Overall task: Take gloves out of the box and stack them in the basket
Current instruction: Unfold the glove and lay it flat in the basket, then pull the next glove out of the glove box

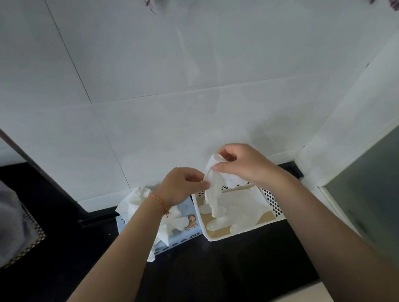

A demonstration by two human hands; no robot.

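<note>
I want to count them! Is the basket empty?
No. Gloves already lie flat in the basket, and both hands hold another glove above it.

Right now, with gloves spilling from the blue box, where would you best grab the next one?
Pinch the loose glove lying on the box top, by its free end, coming from above. It lies outside the opening, apart from the bunch, so it should lift alone. Both hands are busy with another glove.

no readable text — box (180, 234) print too blurred
</note>
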